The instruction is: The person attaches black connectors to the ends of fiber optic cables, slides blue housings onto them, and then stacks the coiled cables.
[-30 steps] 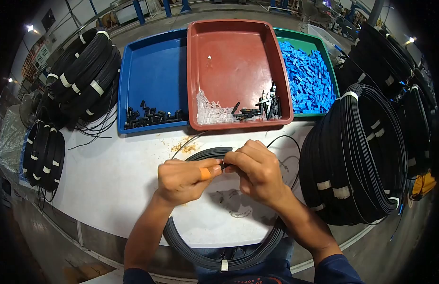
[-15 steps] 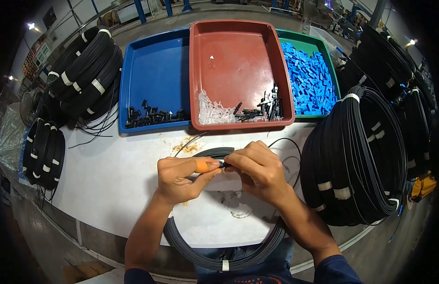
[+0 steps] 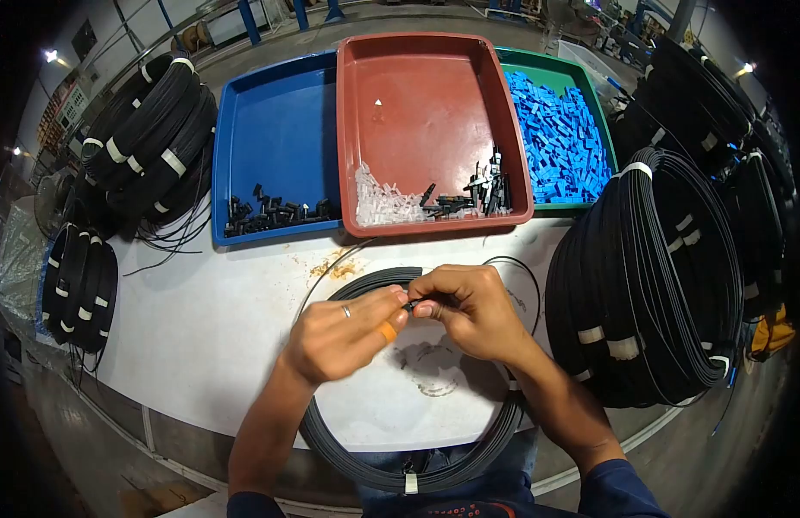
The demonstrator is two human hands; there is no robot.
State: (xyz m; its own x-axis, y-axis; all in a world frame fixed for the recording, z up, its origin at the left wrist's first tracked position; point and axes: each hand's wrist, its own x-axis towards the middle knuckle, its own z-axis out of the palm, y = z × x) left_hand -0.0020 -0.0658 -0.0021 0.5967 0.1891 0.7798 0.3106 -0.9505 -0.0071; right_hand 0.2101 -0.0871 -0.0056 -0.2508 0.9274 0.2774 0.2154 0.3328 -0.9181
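A small black connector (image 3: 410, 305) is pinched between my two hands, mostly covered by the fingertips. My right hand (image 3: 471, 312) grips it between thumb and index finger. From the other side, my left hand (image 3: 344, 335) has its fingers closed at the same piece; an orange band is on one finger and a ring on another. Beneath both hands a coil of black cable (image 3: 348, 466) rests on the white table and over its front edge, bound with white tape. A thin loose length of cable loops out on either side of the hands.
Behind the hands stand a blue tray (image 3: 275, 82) with black parts, a red tray (image 3: 417, 78) with clear and black pieces, and a green tray (image 3: 551, 69) full of blue connectors. Large cable coils stand at right (image 3: 624, 285) and left (image 3: 149, 129). Brown crumbs (image 3: 335, 266) lie on the white table (image 3: 201, 345).
My left hand has turned over, back upward, with its fingers now laid toward the connector. My right hand's grip has shifted, its thumb now showing. The view has moved slightly.
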